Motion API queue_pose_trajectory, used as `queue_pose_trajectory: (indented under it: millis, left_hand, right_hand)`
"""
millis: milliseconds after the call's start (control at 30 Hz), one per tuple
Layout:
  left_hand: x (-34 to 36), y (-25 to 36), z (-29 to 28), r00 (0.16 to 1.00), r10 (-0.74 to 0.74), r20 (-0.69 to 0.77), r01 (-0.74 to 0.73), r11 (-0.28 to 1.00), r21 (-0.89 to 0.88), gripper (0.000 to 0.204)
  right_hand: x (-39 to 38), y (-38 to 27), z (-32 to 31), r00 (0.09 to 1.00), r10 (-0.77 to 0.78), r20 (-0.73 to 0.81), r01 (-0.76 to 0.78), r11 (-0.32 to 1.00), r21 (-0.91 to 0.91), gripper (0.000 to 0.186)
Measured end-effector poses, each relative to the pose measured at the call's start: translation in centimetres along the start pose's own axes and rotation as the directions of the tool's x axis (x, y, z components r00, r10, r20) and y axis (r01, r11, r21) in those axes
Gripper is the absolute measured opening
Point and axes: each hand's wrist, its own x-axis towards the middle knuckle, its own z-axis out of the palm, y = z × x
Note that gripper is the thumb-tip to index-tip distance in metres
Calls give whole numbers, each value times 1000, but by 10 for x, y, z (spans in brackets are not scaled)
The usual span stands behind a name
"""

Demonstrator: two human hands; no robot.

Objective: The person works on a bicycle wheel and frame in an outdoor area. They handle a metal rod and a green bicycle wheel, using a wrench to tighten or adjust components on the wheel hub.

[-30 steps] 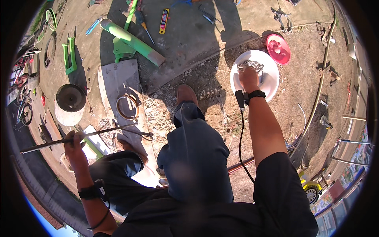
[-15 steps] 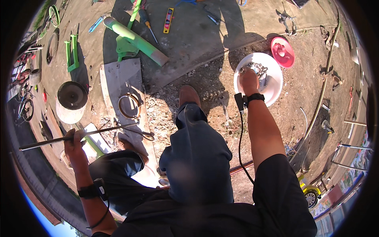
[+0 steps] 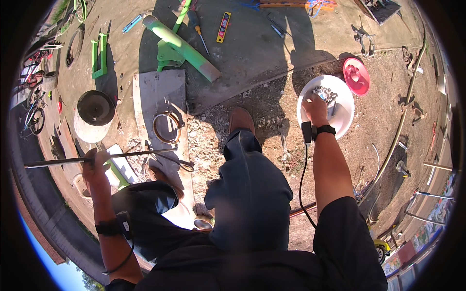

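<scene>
My left hand (image 3: 98, 178) is closed around a long thin metal rod (image 3: 58, 162), held almost level across the left side. The rod's inner end passes over a grey board (image 3: 162, 92) on the ground. At the right, my right hand (image 3: 316, 110) reaches into a white basin (image 3: 345, 119) with its fingers curled. Beside those fingers lies a pile of small shiny metal parts (image 3: 328, 95) inside the basin. What the fingertips hold, if anything, is hidden.
Beyond the basin lies a pink dish (image 3: 357, 77). A metal ring (image 3: 166, 127) rests on the board. Farther off are a green bicycle frame (image 3: 187, 48), a screwdriver (image 3: 200, 33), a yellow level (image 3: 224, 27) and a green fork (image 3: 99, 56). A dark round pan (image 3: 96, 107) stands at left.
The whole view has shifted, so things on the ground appear farther right and lower. In my left hand the rod has turned closer to level. My right hand stays in the basin.
</scene>
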Motion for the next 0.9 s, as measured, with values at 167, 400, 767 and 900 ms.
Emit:
queue_pose_trajectory:
  millis: [167, 400, 767, 900]
  left_hand:
    - [9, 1, 13, 999, 23, -23, -25, 993, -114, 28]
    - [5, -11, -27, 997, 67, -29, -69, 994, -88, 28]
    - [10, -51, -86, 957, 290, -21, -284, 915, -288, 33]
    - [0, -64, -100, 949, 313, -38, -310, 907, -285, 33]
  right_hand:
    - [22, 56, 5, 998, 42, -50, -31, 978, 207, 25]
    - [4, 20, -61, 995, -52, -87, 71, 972, 226, 25]
    - [-111, -327, -160, 856, -514, -54, 444, 678, 586, 11]
    - [-168, -436, -126, 684, -724, 85, 436, 500, 748, 7]
